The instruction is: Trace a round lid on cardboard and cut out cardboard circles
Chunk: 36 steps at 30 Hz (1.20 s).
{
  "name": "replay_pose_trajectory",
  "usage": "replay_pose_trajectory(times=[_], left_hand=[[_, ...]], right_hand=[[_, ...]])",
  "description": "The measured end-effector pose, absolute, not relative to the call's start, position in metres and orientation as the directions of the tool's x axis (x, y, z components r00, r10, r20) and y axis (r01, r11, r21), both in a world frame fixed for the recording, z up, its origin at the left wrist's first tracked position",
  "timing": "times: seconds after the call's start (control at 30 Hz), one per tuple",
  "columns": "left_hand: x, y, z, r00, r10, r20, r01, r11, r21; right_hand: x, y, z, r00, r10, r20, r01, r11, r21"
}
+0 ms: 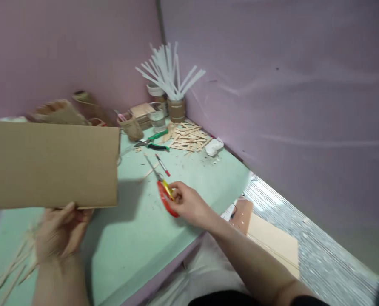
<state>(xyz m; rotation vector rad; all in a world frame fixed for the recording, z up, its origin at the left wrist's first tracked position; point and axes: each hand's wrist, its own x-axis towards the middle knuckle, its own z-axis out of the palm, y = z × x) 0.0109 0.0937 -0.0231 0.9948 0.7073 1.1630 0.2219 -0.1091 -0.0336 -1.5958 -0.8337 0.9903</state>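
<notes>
My left hand [61,231] grips the lower edge of a flat brown cardboard piece [52,165], thumb in front, and holds it raised above the table's left side. My right hand [187,202] has its fingers closed on the handle of a pair of scissors [164,196] with red and yellow handles. The blades point away from me, low over the tabletop. Just beyond them lies a pen [162,165] with a red end, near a thin wooden stick [149,172]. The cardboard hides part of the table behind it.
Green-handled pliers [152,142] and a pile of wooden sticks [187,137] lie farther back. Behind stand a glass [157,117] and a jar [176,110] of white stems. A crumpled white tissue [214,146] is near the right edge. More sticks [15,267] lie front left.
</notes>
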Motion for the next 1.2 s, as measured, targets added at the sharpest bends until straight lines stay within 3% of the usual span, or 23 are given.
replay_pose_trajectory(times=[0.13,0.27,0.57,0.73,1.03,1.13,1.2], left_hand=[[0.014,0.086,-0.020,0.274,0.959,0.072,-0.475,0.070,0.877],[0.010,0.084,-0.022,0.228,0.970,0.086,-0.510,0.043,0.859],[0.003,0.085,-0.025,0.162,0.984,0.080,-0.563,0.026,0.826],[0.002,0.086,-0.026,0.174,0.981,0.085,-0.590,0.035,0.806],[0.000,0.083,-0.027,0.236,0.968,0.092,-0.603,0.072,0.795],[-0.001,0.084,-0.026,0.230,0.968,0.104,-0.590,0.054,0.805],[0.000,0.085,-0.023,0.213,0.971,0.110,-0.584,0.037,0.811]], right_hand=[[0.223,-0.116,-0.032,0.211,0.958,-0.194,-0.204,-0.150,-0.967],[0.213,-0.099,-0.027,0.107,0.983,-0.152,-0.538,-0.072,-0.840],[0.196,-0.056,-0.027,0.208,0.967,-0.147,-0.509,-0.021,-0.861],[0.202,-0.048,-0.041,0.135,0.974,-0.184,-0.565,-0.077,-0.821],[0.205,-0.029,-0.031,0.226,0.964,-0.141,-0.344,-0.056,-0.937],[0.211,-0.035,-0.033,0.317,0.939,-0.135,-0.004,-0.141,-0.990],[0.213,-0.042,-0.040,0.388,0.921,-0.043,0.341,-0.187,-0.921]])
